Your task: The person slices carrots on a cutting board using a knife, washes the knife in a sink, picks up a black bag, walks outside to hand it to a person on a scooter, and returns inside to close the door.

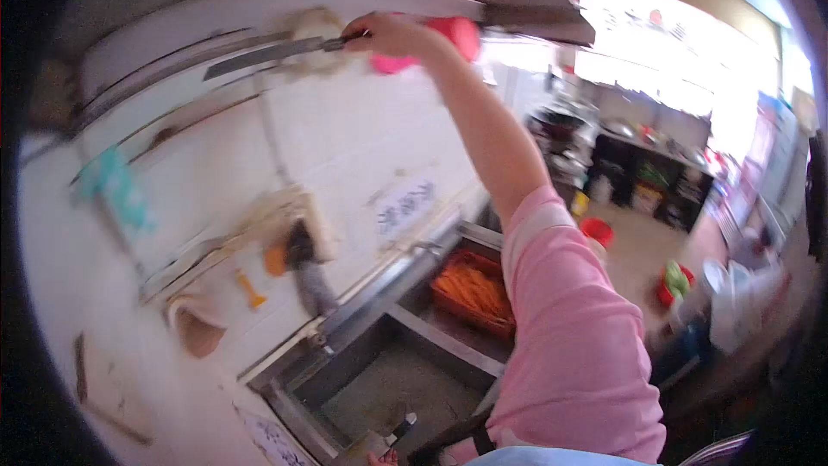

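Note:
My right hand (379,34) is raised at the end of a pink sleeve, its fingers closed around the handle of a long knife (267,56). The blade points left, in front of the tiled wall just under a shelf. Low at the bottom edge, my left hand (385,459) is mostly cut off. Its visible fingers are closed by a second knife (402,428) with a dark handle, over the near edge of a sink basin (392,380). A pink-red object (453,34) is behind my right wrist.
Orange food in a red basket (473,293) occupies the second basin. Taps (319,341) stick out from the wall. A checked cloth (116,190) and utensils hang at left. The overhead shelf (535,22) is close. Red tubs (597,231) stand on the floor.

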`<state>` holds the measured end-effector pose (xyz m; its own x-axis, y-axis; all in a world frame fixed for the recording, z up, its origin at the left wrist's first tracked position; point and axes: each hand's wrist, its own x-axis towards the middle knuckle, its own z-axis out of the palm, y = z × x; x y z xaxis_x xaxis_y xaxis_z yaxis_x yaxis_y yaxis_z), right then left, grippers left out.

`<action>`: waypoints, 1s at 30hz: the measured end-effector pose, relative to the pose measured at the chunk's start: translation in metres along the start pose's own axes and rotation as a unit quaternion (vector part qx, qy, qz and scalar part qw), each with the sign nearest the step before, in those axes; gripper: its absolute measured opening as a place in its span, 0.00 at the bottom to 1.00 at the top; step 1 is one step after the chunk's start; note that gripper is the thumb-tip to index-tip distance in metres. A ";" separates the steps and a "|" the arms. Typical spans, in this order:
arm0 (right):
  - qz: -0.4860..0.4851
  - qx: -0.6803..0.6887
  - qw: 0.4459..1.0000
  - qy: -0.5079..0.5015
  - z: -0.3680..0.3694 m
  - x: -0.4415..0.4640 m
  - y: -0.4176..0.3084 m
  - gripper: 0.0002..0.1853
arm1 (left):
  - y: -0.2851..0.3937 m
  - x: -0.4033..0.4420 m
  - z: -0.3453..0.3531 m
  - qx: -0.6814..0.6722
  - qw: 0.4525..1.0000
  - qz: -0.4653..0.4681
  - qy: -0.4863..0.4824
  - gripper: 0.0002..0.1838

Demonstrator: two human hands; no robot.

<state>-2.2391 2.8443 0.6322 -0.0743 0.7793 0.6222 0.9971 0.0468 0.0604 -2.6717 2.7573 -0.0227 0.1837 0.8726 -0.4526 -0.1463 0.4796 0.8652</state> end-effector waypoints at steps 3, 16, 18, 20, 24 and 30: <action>0.080 -0.021 0.997 0.004 0.011 -0.112 0.040 0.18 | 0.028 0.012 0.028 0.038 0.999 0.006 -0.027 0.21; 0.161 0.289 0.788 -0.519 0.511 -0.562 -0.137 0.12 | 0.033 0.036 0.138 0.103 0.995 -0.005 -0.010 0.21; 0.197 0.312 0.753 -0.545 0.533 -0.574 -0.156 0.12 | 0.026 0.036 0.133 0.103 0.994 -0.014 0.018 0.21; 0.142 0.230 0.799 -0.538 0.555 -0.599 -0.176 0.12 | 0.016 0.031 0.115 0.103 0.993 -0.022 0.057 0.21; 0.094 0.285 0.772 -0.560 0.586 -0.619 -0.164 0.13 | -0.011 -0.017 0.061 0.073 0.983 -0.047 0.164 0.21; 0.018 0.499 0.830 -0.248 0.411 -0.438 -0.154 0.23 | 0.011 -0.045 0.066 -0.033 0.995 0.004 0.096 0.23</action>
<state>-2.3531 2.7520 0.0297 -0.2739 0.9413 0.1974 0.5344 0.3196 -0.7825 -2.6173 2.7172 0.0219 -0.0063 0.8751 -0.4839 -0.2122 0.4717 0.8559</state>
